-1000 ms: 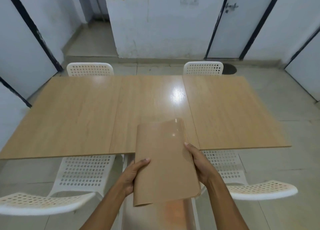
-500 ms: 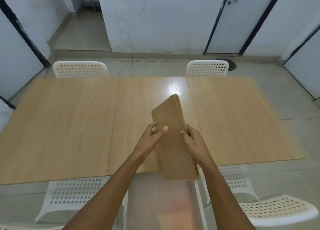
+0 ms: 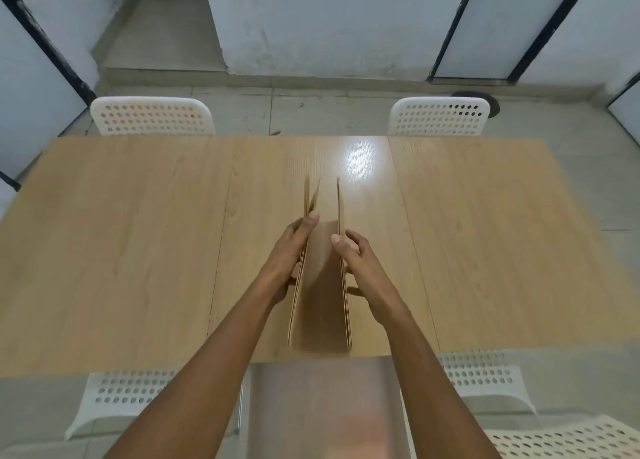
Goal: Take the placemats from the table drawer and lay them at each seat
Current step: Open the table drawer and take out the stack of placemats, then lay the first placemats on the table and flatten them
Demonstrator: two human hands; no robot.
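Observation:
A stack of thin brown placemats stands on edge above the near middle of the wooden table. The stack is parted at the top into a V. My left hand grips its left side, thumb at the upper edge. My right hand holds the right sheets apart from the others. Below the table's near edge the open drawer shows a bare metal bottom.
Two white perforated chairs stand at the far side, the far left chair and the far right chair. Two more are at the near side, the near left chair and the near right chair. Another chair's back is at the bottom right.
The placemats rose from flat over the drawer to on edge above the table. Both hands moved forward with them, and the stack has now split open at the top.

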